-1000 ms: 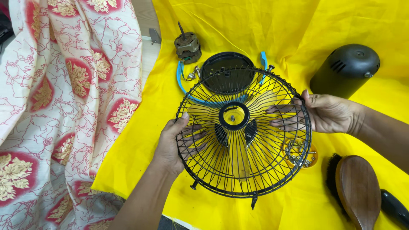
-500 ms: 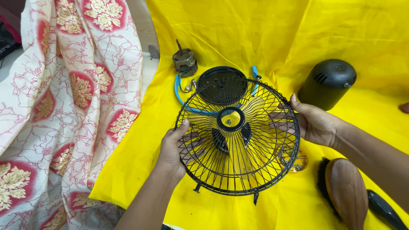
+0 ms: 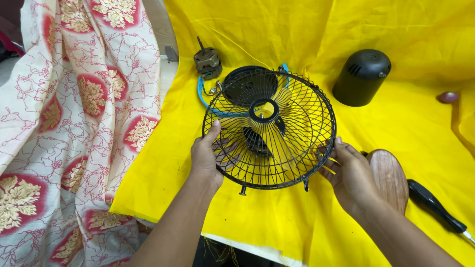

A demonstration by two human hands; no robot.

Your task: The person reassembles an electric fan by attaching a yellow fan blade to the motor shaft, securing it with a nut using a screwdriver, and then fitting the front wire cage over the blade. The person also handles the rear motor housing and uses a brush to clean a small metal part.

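From the head camera, both hands are gripping a round black wire fan guard (image 3: 269, 129) over the yellow cloth (image 3: 415, 118). The left hand (image 3: 205, 158) is clasping the guard's left rim, thumb on the outside and fingers curled within the wires. The right hand (image 3: 351, 175) is holding the lower right rim with fingers spread along it. Behind the guard are lying a small brown motor (image 3: 207, 61) and a black cylindrical cover (image 3: 361, 76). A wooden brush (image 3: 390, 178) is lying just beside the right hand.
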